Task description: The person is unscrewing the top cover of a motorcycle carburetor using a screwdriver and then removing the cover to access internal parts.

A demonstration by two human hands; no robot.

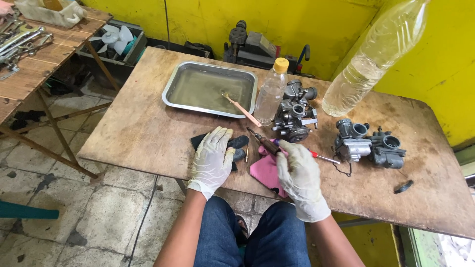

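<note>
Brown-handled screwdriver (264,142) sits in the right hand (299,173), fingers closed round it, tip pointing up and away over the pink cloth (264,170). The left hand (213,155) lies flat and open on dark rubber bits (238,143), holding nothing. Beyond the grip stand two carburetors (294,111) (368,146), both looking whole, so the work seems barely begun. Further off are a small bottle (271,94) and a tray (170,96) of liquid.
</note>
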